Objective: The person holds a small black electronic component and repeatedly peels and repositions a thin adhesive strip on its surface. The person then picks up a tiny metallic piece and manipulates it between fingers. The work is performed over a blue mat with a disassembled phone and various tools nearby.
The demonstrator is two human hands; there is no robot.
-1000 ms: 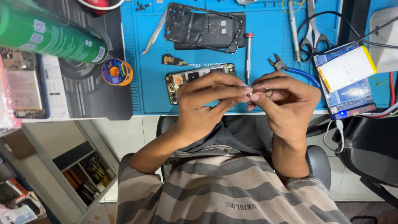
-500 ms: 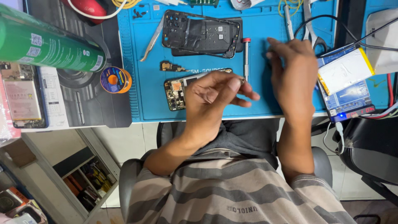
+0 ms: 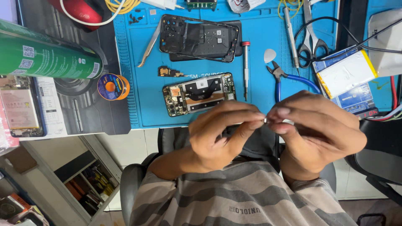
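Note:
My left hand [image 3: 226, 129] and my right hand [image 3: 314, 127] meet in front of my chest, just below the desk edge. Their fingertips pinch a tiny pale part [image 3: 266, 120] between them; it is too small to identify. On the blue work mat [image 3: 259, 25] beyond the hands lies an opened phone [image 3: 199, 93] with its boards bare. A black phone frame [image 3: 197, 37] lies further back. A thin screwdriver with a red cap [image 3: 245, 69] rests to the right of the phone.
Blue-handled pliers [image 3: 284, 79], a white pick [image 3: 270, 55], scissors [image 3: 310, 37] and a flat white battery [image 3: 347, 73] lie at the right. Tweezers [image 3: 148, 46], a solder spool [image 3: 112, 86] and a green can [image 3: 46, 56] are at the left. Cables cross the top right.
Half a second ago my right hand reached out over the mat near the screwdriver. It has come back and its fingertips now meet my left hand's.

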